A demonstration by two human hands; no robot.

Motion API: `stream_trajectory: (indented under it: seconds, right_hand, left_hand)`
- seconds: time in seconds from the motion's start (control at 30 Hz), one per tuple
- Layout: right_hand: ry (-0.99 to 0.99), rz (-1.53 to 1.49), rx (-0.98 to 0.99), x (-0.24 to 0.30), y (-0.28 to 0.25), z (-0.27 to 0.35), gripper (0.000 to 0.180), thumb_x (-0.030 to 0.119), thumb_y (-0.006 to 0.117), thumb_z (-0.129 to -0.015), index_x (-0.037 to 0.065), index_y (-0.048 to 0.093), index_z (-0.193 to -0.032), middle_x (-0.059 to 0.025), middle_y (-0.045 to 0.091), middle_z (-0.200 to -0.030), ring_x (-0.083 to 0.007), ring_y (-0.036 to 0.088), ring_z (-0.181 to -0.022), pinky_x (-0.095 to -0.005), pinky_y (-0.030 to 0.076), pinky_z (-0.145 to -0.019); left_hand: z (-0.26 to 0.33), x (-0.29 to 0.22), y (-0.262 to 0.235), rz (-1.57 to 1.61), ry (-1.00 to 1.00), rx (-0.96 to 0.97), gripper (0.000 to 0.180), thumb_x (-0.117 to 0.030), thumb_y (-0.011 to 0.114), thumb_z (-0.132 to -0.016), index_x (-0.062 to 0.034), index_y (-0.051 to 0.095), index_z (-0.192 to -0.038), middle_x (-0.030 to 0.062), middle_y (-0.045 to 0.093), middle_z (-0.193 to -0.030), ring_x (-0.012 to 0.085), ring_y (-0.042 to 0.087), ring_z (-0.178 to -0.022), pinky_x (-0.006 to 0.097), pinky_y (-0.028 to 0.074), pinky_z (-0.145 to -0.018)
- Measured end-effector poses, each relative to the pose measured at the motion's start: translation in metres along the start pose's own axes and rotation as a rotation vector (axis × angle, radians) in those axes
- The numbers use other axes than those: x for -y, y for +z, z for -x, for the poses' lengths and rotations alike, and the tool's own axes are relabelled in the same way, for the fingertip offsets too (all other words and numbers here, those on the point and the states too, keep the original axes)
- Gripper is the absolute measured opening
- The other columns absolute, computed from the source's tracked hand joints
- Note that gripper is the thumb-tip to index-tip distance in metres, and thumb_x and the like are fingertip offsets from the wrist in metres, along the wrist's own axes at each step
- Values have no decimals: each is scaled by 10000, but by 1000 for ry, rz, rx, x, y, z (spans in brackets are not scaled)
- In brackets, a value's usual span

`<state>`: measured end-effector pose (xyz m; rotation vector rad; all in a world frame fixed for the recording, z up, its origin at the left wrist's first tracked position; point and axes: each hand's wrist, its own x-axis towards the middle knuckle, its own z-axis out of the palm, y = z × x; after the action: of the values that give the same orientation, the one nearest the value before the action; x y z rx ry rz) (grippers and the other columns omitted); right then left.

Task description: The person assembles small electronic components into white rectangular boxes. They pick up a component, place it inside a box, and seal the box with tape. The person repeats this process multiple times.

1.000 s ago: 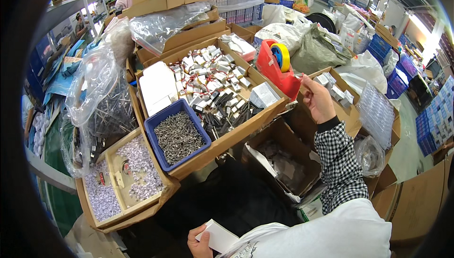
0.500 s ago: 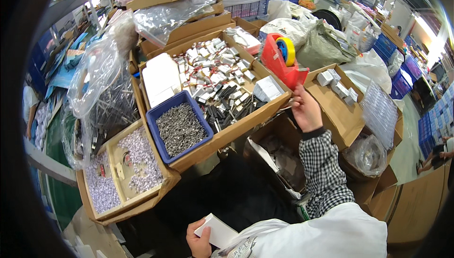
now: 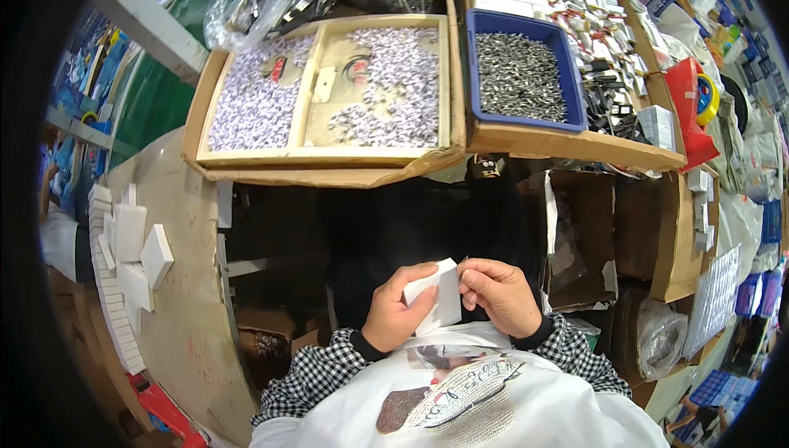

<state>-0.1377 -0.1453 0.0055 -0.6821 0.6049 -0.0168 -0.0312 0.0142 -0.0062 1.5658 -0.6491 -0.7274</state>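
My left hand (image 3: 399,308) is closed round a small white box (image 3: 445,300), held upright and slightly tilted in front of my shirt. Right beside the box's upper edge, my right hand (image 3: 503,296) has its thumb and forefinger pinched together. Whatever lies between those fingertips is too small or too clear to make out. More white boxes (image 3: 130,233) lie loosely on the table to my left, next to a long row of the same kind. At the far right stands a red tape dispenser (image 3: 686,111) with a yellow-and-blue roll (image 3: 707,101).
A divided wooden tray (image 3: 374,154) of small pale parts lies ahead. Next to it, a blue bin (image 3: 530,125) holds small metal parts. Behind are wired parts (image 3: 588,12) in a cardboard box. Open cartons (image 3: 583,201) stand below right; a second red dispenser (image 3: 164,407) is lower left.
My right hand has come from the tape dispenser's edge to the white box. My left hand has lifted the box up in front of me. The view has swung left.
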Motion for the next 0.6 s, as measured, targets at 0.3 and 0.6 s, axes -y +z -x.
stream_trajectory:
  seconds: [0.3,0.6]
  right_hand:
    - [-57,-46,-41,-11,26,-7,578,83,612,-902,12,334,-1404,-86,659,-851,-108,578,-695,-212,475,-653]
    - [-63,-9,-124,-16,31,-9,447,62,598,-905,50,400,-1306,-96,660,-822,-115,591,-647,-235,500,-621]
  left_hand:
    - [-2,-7,-3,-73,-27,-54,336,-36,612,-857,-66,549,-1186,122,656,-1026,174,654,-888,283,519,-766]
    - [2,-13,-4,-228,-71,-41,449,-78,599,-857,-87,453,-1282,175,642,-1034,287,668,-908,331,535,-758]
